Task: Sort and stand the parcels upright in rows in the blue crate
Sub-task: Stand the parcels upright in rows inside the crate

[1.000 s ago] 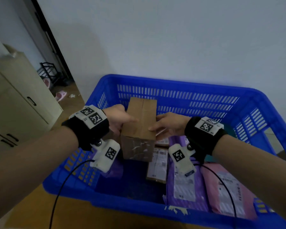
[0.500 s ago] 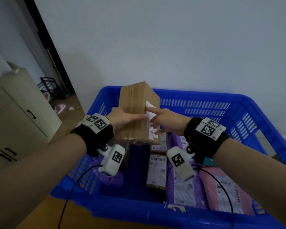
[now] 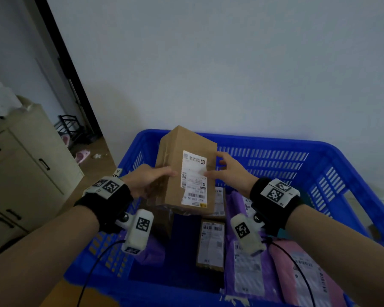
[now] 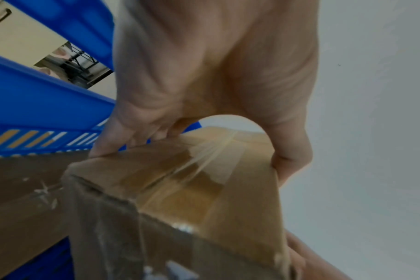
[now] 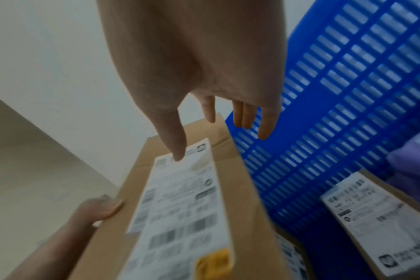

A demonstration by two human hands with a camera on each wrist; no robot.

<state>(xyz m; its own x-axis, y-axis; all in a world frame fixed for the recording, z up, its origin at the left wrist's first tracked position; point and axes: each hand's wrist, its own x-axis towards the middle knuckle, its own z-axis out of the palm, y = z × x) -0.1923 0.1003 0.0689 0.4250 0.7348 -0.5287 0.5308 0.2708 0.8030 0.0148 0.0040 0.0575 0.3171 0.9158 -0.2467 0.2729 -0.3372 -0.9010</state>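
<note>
1. Risk of a slip: cardboard box [image 3: 186,171] raised over the blue crate [image 3: 319,156], carried mostly by the left hand [image 3: 142,181], thumb on the front face and fingers curled round the taped side. Glossy tape under those fingers, so likely a poor hold if tilted further.
2. Little backup from the right hand [image 3: 228,171]: fingers straight and spread, thumb tip pressing the white label [image 3: 194,178], other fingers reaching past the box's right edge; steadying, not gripping. Could tear or lift the label corner if pushed sideways.
3. Possible drop onto the flat parcels below both hands: small brown parcel [image 3: 211,244], purple mailer [image 3: 248,269], pink mailer [image 3: 306,269]. Soft mailers probably unharmed, but knocked further out of any row.
4. Danger of toppling once set down: tall, narrow shape, nothing upright nearby to lean on except the crate wall beyond the fingertips.
5. Look of the box: plain brown card, long and slim, upright and tipped slightly back, clear tape along the seam, scuffed underside, barcoded label facing the person.
</note>
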